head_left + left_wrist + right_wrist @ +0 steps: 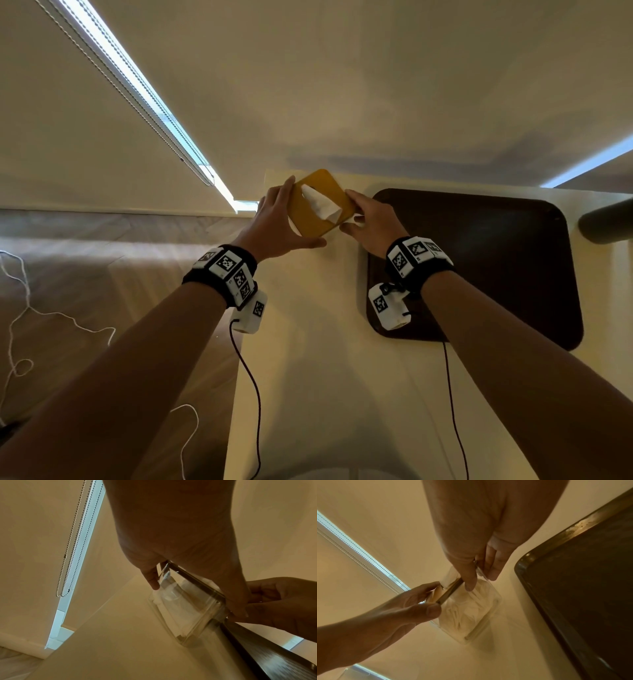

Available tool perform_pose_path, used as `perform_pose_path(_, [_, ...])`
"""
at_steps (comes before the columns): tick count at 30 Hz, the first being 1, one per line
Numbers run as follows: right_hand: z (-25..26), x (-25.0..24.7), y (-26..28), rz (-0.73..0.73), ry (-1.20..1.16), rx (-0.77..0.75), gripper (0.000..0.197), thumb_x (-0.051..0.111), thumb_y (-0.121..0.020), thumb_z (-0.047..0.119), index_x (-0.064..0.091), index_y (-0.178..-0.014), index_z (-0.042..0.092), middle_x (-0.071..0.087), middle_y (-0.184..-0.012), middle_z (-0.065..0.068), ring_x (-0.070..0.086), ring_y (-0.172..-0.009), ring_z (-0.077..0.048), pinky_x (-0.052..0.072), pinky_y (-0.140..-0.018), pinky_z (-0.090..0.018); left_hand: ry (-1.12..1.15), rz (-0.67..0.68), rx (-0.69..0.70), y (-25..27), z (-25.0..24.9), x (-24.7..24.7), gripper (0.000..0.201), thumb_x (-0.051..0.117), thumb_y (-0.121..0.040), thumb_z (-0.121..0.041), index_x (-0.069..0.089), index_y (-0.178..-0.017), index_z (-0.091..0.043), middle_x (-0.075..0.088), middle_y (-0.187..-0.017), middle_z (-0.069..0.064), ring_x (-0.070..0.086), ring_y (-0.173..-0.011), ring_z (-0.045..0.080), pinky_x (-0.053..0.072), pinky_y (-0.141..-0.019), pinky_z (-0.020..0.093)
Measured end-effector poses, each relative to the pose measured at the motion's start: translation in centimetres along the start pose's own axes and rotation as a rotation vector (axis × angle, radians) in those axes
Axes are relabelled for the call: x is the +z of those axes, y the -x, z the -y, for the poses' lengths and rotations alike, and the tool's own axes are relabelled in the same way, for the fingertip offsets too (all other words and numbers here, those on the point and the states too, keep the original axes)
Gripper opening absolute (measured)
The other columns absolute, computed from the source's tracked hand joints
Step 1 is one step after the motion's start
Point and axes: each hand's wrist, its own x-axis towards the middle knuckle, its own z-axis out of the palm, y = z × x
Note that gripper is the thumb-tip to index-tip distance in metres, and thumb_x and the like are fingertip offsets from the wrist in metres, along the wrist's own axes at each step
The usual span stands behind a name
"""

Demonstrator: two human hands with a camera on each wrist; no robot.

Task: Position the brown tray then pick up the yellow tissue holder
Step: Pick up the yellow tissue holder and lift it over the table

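Note:
The yellow tissue holder has a yellow lid with a white tissue poking out. It is tilted at the far left corner of the cream table. My left hand grips its left edge, and my right hand pinches its right edge. In the wrist views its clear body is packed with tissues; I cannot tell whether its base touches the table. The brown tray lies flat on the table just right of the holder, under my right wrist.
The table's left edge runs below my left forearm, with wooden floor and a loose white cord beyond. A window blind with a bead chain hangs at the far left. A dark cylinder juts in at the right.

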Motion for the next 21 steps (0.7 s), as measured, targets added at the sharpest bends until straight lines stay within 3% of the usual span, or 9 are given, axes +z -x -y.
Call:
perform_pose_path(5, [-0.1, 1.8, 1.1, 0.013, -0.055, 0.206, 0.107, 0.084, -0.071, 0.026, 0.016, -0.152, 0.014, 0.041, -0.15, -0.009, 0.042, -0.135, -0.025, 0.04, -0.108, -0.043, 0.009, 0.151, 0.076, -0.6, 2.0, -1.6, 0.163, 0.083, -0.04, -0.077, -0.017, -0.157, -0.024, 0.021, -0.162, 0.014, 0.027, -0.146, 0.033, 0.035, -0.113, 0.057])
perform_pose_path(7, [0.3, 3.2, 2.0, -0.035, -0.122, 0.282, 0.112, 0.087, -0.066, 0.033, 0.017, -0.151, 0.015, 0.042, -0.148, -0.007, 0.044, -0.133, -0.025, 0.041, -0.106, -0.042, 0.017, 0.196, 0.087, -1.2, 2.9, -2.5, 0.16, 0.09, -0.046, -0.064, -0.02, -0.157, -0.027, 0.021, -0.164, 0.013, 0.028, -0.147, 0.03, 0.035, -0.113, 0.057])
perform_pose_path(10, [1.7, 5.6, 3.0, -0.1, -0.261, 0.33, 0.109, 0.09, -0.06, 0.038, 0.023, -0.144, 0.017, 0.049, -0.135, 0.002, 0.049, -0.125, -0.023, 0.044, -0.096, -0.035, 0.014, 0.215, 0.075, -2.1, 3.1, -3.5, 0.143, 0.088, -0.053, -0.053, -0.003, -0.16, -0.027, 0.032, -0.161, 0.01, 0.04, -0.142, 0.029, 0.041, -0.111, 0.052])
perform_pose_path(13, [2.6, 7.3, 2.8, -0.158, -0.329, 0.38, 0.129, 0.09, -0.058, 0.042, 0.004, -0.152, 0.022, 0.043, -0.147, -0.005, 0.044, -0.132, -0.026, 0.041, -0.106, -0.044, 0.038, 0.212, 0.068, -2.7, 2.9, -3.7, 0.122, 0.088, -0.056, -0.05, 0.024, -0.157, -0.025, 0.05, -0.149, 0.01, 0.053, -0.129, 0.029, 0.047, -0.107, 0.048])
perform_pose_path(16, [2.9, 7.8, 2.5, -0.194, -0.35, 0.379, 0.132, 0.089, -0.062, 0.036, -0.007, -0.152, 0.024, 0.041, -0.147, -0.008, 0.042, -0.133, -0.026, 0.04, -0.106, -0.043, 0.046, 0.212, 0.085, -2.9, 3.0, -3.4, 0.104, 0.091, -0.067, -0.034, 0.035, -0.153, -0.024, 0.059, -0.139, 0.008, 0.06, -0.122, 0.024, 0.047, -0.104, 0.033])
perform_pose_path(19, [2.8, 7.1, 2.1, -0.214, -0.31, 0.34, 0.122, 0.089, -0.06, 0.037, 0.007, -0.15, 0.025, 0.048, -0.14, -0.006, 0.05, -0.125, -0.027, 0.046, -0.1, -0.046, 0.045, 0.167, 0.099, -2.4, 2.7, -3.1, 0.089, 0.087, -0.074, -0.029, 0.042, -0.15, -0.022, 0.064, -0.134, 0.006, 0.063, -0.116, 0.013, 0.044, -0.097, 0.021])
perform_pose_path(21, [2.8, 6.1, 1.7, -0.199, -0.274, 0.335, 0.112, 0.089, -0.059, 0.036, 0.02, -0.146, 0.023, 0.054, -0.133, -0.005, 0.055, -0.119, -0.027, 0.05, -0.096, -0.046, 0.07, 0.124, 0.113, -1.6, 2.6, -2.6, 0.084, 0.085, -0.077, -0.026, 0.044, -0.149, -0.019, 0.065, -0.133, 0.008, 0.063, -0.113, 0.01, 0.047, -0.101, 0.025])
